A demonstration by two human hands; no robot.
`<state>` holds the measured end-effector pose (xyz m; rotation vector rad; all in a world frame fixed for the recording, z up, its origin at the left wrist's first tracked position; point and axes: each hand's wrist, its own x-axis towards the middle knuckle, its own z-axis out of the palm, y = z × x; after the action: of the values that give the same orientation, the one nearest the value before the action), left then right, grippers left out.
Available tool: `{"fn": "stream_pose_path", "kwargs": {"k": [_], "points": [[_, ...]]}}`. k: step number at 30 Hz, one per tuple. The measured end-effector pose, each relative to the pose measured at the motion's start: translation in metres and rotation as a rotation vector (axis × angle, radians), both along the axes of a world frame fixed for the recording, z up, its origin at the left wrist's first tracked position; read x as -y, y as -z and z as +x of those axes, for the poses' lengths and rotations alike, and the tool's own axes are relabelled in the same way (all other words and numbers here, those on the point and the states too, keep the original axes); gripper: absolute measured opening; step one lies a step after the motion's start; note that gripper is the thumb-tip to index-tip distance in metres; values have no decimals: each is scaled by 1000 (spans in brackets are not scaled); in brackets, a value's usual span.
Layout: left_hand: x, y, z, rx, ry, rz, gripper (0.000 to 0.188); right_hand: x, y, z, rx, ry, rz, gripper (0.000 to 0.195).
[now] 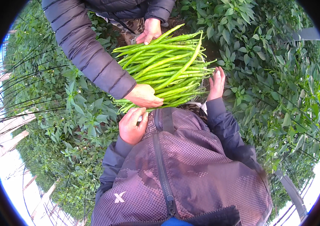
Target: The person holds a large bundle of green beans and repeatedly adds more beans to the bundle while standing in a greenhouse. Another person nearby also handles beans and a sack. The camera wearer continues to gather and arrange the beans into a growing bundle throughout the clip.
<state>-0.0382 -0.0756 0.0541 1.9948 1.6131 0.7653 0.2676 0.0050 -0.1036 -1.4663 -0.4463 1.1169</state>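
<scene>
A large heap of long green chili peppers [168, 65] lies in front of my body, stacked mostly sideways. What holds the heap up is largely hidden beneath it. My left hand [133, 124] is at the heap's near left edge, thumb and fingertips close together; whether it pinches a pepper or the edge of the holder I cannot tell. My right hand [217, 83] is at the heap's right side, fingers apart and raised beside the pepper tips. Another person's hand [144, 96] rests on the near left peppers, and that person's other hand [151, 30] touches the far edge.
The other person, in a black quilted jacket [92, 53], stands opposite me, one arm reaching across the left side. Leafy pepper plants [278, 73] grow close on the right, and more plants [75, 104] with thin dark strings stand on the left.
</scene>
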Motion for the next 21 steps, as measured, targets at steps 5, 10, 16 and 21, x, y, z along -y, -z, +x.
{"fn": "stream_pose_path", "kwargs": {"k": [5,10,16,21], "points": [[2,0,-3,-19,-21,-50,23,-3,3,-4,-194,-178,121,57],[0,1,-3,-53,37,50,22,-1,-3,-5,-140,-182,144,61],[-16,-4,9,-97,22,84,21,-7,-4,8,-103,-132,29,60],[-57,0,37,-204,114,151,30,-16,-14,11,46,-108,78,51]]}}
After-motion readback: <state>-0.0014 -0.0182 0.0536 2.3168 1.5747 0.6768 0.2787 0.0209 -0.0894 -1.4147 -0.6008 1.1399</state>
